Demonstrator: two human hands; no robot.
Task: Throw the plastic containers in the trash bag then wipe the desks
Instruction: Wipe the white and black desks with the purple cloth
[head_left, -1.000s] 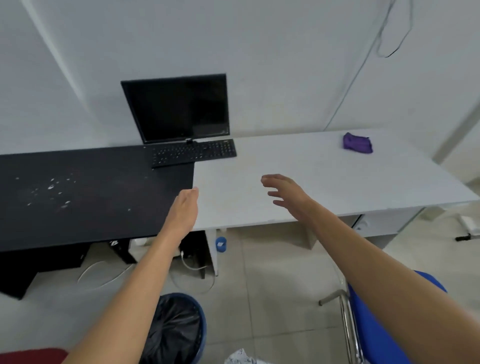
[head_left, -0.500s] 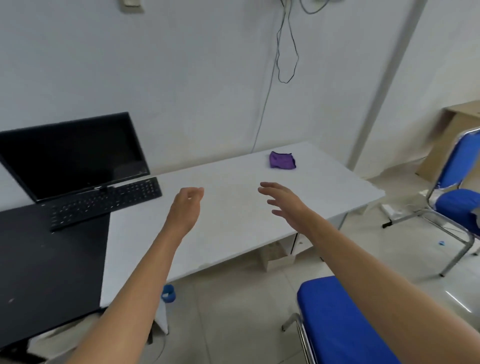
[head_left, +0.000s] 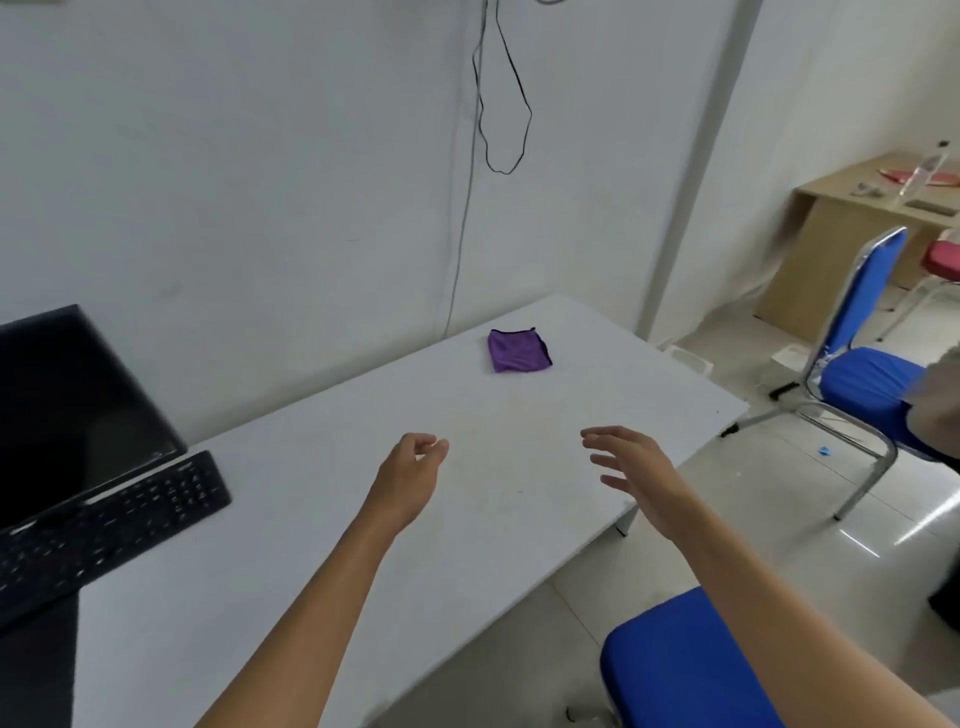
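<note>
A folded purple cloth (head_left: 518, 351) lies near the far right corner of the white desk (head_left: 322, 545). My left hand (head_left: 408, 478) hovers over the middle of the desk, empty, its fingers loosely curled. My right hand (head_left: 631, 467) is stretched out over the desk's right edge with fingers spread and nothing in it. Both hands are well short of the cloth. No plastic container or trash bag is in view.
A black monitor (head_left: 67, 410) and keyboard (head_left: 104, 525) sit at the left, partly over a black desk (head_left: 36, 670). A blue chair seat (head_left: 680, 670) is below my right arm; another blue chair (head_left: 862, 374) stands to the right. A wooden table (head_left: 862, 218) is far right. A cable (head_left: 498, 104) hangs on the wall.
My view has swung right and closer to the white desk; the trash bin and most of the black desk have left the frame. Both empty hands have moved forward towards the purple cloth.
</note>
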